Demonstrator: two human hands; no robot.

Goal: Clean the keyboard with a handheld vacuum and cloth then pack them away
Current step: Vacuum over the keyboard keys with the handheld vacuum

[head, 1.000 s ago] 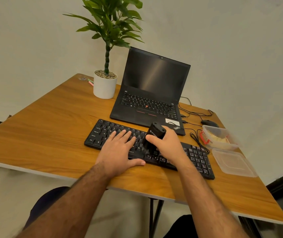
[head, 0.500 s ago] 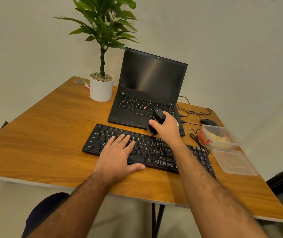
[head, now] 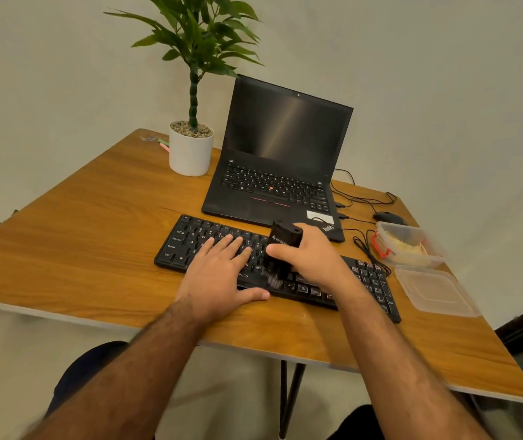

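Observation:
A black keyboard lies across the wooden table in front of me. My left hand rests flat on its middle keys, fingers spread. My right hand is wrapped around a small black handheld vacuum, held upright with its brush end blurred on the keyboard's front rows. A clear plastic box with a red clip holds something yellowish, which may be the cloth. Its lid lies beside the keyboard's right end.
An open black laptop stands behind the keyboard. A potted plant in a white pot is at the back left. A black mouse and cables lie at the back right. The table's left half is bare wood.
My right hand has brought the vacuum back from the keyboard's far edge toward its front rows. My left hand has stayed on the keys. The view has shifted slightly.

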